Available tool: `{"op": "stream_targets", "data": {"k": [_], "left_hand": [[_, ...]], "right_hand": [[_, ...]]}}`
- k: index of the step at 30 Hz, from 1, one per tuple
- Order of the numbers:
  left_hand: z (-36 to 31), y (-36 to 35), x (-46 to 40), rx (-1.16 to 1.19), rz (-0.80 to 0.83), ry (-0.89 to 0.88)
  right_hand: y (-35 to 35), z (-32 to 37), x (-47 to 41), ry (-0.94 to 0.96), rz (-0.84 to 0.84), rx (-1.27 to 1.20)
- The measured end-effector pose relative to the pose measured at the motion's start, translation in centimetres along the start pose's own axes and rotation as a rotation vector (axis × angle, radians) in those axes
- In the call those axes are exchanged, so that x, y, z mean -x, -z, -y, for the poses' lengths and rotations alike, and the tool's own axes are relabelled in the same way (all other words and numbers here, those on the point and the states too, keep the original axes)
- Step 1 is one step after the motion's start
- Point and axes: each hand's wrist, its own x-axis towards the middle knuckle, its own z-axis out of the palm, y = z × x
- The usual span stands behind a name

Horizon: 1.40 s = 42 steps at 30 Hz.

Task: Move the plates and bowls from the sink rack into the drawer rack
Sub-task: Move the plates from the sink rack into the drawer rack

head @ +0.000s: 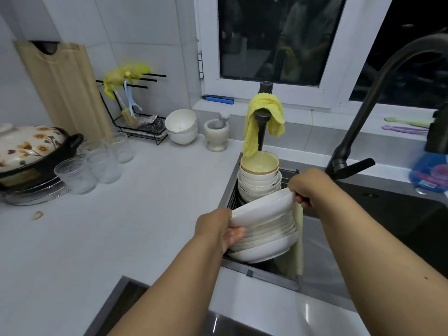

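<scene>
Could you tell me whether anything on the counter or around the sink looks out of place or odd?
One small thing: a lone garlic clove lies loose on the white counter, in front of the glass tumblers. Otherwise nothing stands out; both hands grip the stack of plates in the sink rack.

1 head-worn wide-angle view looks forward and down, close over the sink [400,214] and countertop [145,202].

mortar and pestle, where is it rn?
Head view: the mortar and pestle stands on the counter left of the sink, between the stacked white bowls and the yellow cloth.
</scene>
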Motion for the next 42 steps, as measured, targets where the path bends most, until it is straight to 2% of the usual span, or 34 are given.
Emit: {"op": "stream_targets", "data": {"k": [7,10,12,15,20,27,34,38,42], "left_hand": [[3.0,2.0,4.7,0.208,-0.105,-0.173],[4.5,3.5,6.8,0.28,-0.129,-0.215],[5.5,4.7,8.2,0.314,-0.168,-0.249],[7.2,7.0,10.0,0.382,-0.258,-0.282],[10.6,12.0,13.4,0.456,-0.421,-0.316],[16.9,19.7,18.9,0.551,-0.649,-0.282],[26.5,28.5,25.0,0.511,-0.783,-0.269],[33.8,34.6,29.9,0.249,-0.994,-0.199],[41.7,40.2,36.0,0.139,-1.145,-0.076]], "right_hand": [[0.2,-0.1,4.7,0.196,-0.018,-0.171],[-0.4,-0.2,6.8,0.297,0.038,-0.201],[-1.4,-0.4,8.4,0.336,0.142,-0.319],[-3.5,-0.7,11.0,0.291,0.403,-0.496],[-7.5,-0.6,14.1,0.235,0.721,-0.586],[-14.7,0.2,21.9,0.262,1.02,-0.442],[-22.0,-1.4,33.6,0.429,1.106,-0.268],[-25.7,-3.9,41.3,0.432,1.185,-0.183],[-29.6,-7.1,49.2,0.422,1.23,-0.044]]}}
